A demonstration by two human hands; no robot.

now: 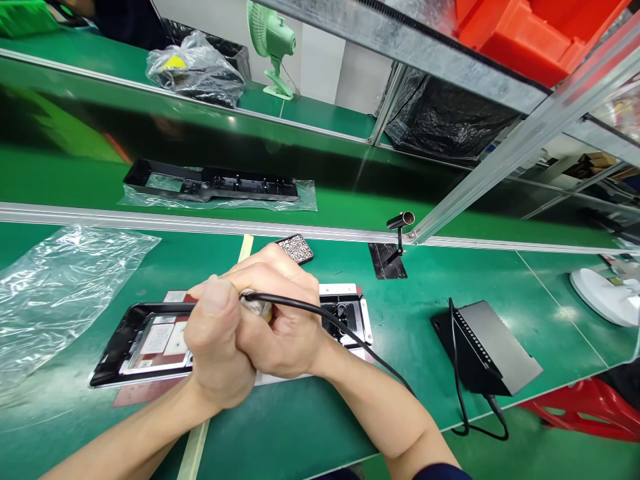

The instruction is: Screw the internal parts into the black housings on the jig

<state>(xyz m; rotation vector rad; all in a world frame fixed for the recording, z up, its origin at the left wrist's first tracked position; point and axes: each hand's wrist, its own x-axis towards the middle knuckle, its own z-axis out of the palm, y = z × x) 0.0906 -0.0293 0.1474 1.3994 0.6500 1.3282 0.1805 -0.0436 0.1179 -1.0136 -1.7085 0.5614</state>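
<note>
My left hand (217,350) and my right hand (287,317) are closed together around a corded hand tool (259,305). Only its rounded, pale end shows, and its working tip is hidden below my fists. A black cable (320,311) leaves that end and runs over my right wrist. Under my hands lies a long black plastic frame (117,347) with a window opening at the left. Light metal plates (367,320) show at its right end. Its middle is covered by my hands. Printed reddish sheets (145,392) lie beneath the frame.
A clear plastic bag (75,287) lies left. Behind the rail, another black plastic housing (215,183) rests on plastic film. A patterned phone case (296,249), a small tube on a stand (400,221) and a black-and-grey box with cables (487,350) are on the bench. A metal post (500,127) slants at right.
</note>
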